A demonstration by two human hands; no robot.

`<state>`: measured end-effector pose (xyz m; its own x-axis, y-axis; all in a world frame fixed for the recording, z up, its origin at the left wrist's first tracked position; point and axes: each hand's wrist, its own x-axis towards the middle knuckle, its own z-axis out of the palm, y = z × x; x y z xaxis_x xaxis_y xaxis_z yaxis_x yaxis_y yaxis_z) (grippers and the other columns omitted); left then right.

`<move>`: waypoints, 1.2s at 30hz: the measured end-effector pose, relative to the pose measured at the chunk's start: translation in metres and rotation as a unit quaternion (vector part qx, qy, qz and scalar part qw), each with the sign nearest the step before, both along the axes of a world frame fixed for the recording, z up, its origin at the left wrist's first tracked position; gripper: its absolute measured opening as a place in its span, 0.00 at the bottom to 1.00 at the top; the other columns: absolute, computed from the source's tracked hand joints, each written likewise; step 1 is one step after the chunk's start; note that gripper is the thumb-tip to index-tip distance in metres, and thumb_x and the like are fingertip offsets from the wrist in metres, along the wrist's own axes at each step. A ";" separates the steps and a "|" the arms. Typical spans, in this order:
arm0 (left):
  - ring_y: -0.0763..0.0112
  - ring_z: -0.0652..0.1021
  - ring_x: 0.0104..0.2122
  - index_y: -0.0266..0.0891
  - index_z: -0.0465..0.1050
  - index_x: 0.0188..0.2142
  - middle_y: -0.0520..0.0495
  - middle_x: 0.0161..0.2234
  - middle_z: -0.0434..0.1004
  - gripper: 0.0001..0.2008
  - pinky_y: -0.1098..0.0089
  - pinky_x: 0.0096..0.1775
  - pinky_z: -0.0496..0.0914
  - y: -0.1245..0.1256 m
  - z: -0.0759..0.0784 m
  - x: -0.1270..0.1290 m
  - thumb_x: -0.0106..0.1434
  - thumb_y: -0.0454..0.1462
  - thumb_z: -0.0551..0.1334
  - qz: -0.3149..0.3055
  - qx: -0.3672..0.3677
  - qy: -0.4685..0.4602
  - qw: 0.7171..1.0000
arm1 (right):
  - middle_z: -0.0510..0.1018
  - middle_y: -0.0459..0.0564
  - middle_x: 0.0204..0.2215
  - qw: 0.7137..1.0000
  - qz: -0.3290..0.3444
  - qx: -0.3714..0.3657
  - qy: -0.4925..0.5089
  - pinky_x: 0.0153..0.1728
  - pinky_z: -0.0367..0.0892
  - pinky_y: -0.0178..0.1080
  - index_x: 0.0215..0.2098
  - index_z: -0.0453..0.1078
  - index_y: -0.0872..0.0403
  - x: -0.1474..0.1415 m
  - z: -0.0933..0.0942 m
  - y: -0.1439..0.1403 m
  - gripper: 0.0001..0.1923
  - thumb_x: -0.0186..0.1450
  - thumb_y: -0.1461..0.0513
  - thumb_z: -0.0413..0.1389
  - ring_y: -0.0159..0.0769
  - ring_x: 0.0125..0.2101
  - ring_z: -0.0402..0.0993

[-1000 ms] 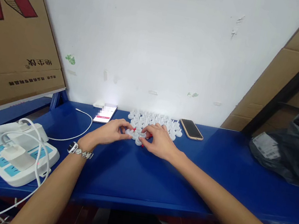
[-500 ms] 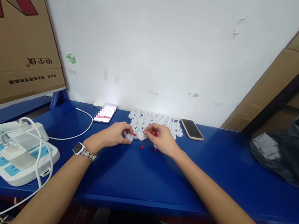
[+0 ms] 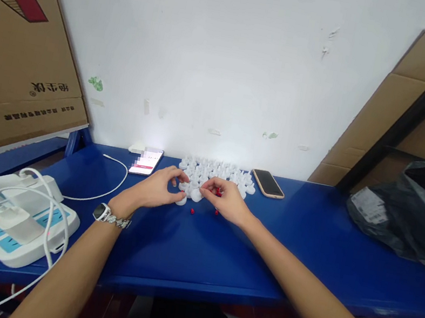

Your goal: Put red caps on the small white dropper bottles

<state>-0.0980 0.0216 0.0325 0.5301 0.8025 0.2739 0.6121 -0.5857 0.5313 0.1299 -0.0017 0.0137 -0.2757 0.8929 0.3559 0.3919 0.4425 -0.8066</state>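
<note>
The one view looks out from the person's head, facing forward and down across the table [image 3: 259, 266] to the white wall [image 3: 221, 62] behind it. The left arm [image 3: 71, 260] and right arm [image 3: 299, 275] start near the lens at the bottom and reach away toward the middle. Its wide sweep takes in a cardboard box [image 3: 20, 59] at the left edge and a plastic bag [image 3: 412, 216] at the right. The white pieces [image 3: 214, 171] appear small there, probably too far off for fine detail.
</note>
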 end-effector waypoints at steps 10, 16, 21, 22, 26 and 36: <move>0.68 0.74 0.31 0.41 0.76 0.42 0.48 0.33 0.77 0.20 0.68 0.33 0.66 -0.011 0.011 0.008 0.66 0.53 0.57 -0.055 -0.054 -0.014 0.997 | 0.76 0.48 0.26 0.997 -0.023 0.052 -0.051 0.33 0.63 0.38 0.36 0.69 0.54 -0.013 -0.002 -0.013 0.15 0.68 0.51 0.52 0.33 0.27 0.68; 0.68 0.73 0.33 0.40 0.67 0.37 0.48 0.34 0.73 0.21 0.67 0.38 0.68 -0.004 0.003 0.002 0.72 0.51 0.45 -0.017 -0.027 -0.086 0.996 | 0.77 0.59 0.32 0.880 -0.042 0.207 -0.425 0.49 0.55 0.51 0.34 0.73 0.57 -0.027 -0.006 -0.024 0.21 0.69 0.50 0.48 0.47 0.41 0.67; 0.68 0.71 0.30 0.41 0.63 0.41 0.52 0.29 0.70 0.15 0.67 0.34 0.66 -0.010 0.001 0.010 0.70 0.50 0.52 -0.005 -0.072 -0.042 0.996 | 0.78 0.61 0.33 0.849 -0.014 0.215 -0.483 0.50 0.53 0.51 0.34 0.74 0.59 -0.034 -0.011 -0.020 0.16 0.68 0.59 0.47 0.48 0.41 0.67; 0.68 0.71 0.29 0.41 0.63 0.43 0.52 0.28 0.70 0.14 0.67 0.33 0.66 -0.011 0.001 0.011 0.69 0.49 0.54 -0.009 -0.078 -0.035 0.996 | 0.77 0.60 0.31 0.859 -0.013 0.210 -0.466 0.49 0.54 0.51 0.32 0.73 0.59 -0.032 -0.010 -0.018 0.15 0.67 0.60 0.47 0.46 0.39 0.67; 0.69 0.70 0.26 0.42 0.60 0.47 0.54 0.25 0.69 0.16 0.69 0.30 0.64 -0.016 0.002 0.018 0.69 0.50 0.53 -0.027 -0.087 -0.035 0.995 | 0.69 0.47 0.21 0.960 -0.061 0.115 -0.249 0.41 0.58 0.43 0.23 0.63 0.54 -0.017 -0.004 -0.006 0.16 0.67 0.60 0.46 0.36 0.28 0.64; 0.65 0.73 0.28 0.42 0.60 0.45 0.49 0.31 0.72 0.16 0.67 0.31 0.63 -0.032 -0.006 0.043 0.72 0.51 0.48 -0.034 -0.016 -0.023 0.999 | 0.64 0.40 0.22 0.991 -0.104 0.019 0.082 0.29 0.56 0.35 0.26 0.60 0.52 -0.021 -0.006 -0.003 0.16 0.69 0.54 0.45 0.30 0.26 0.61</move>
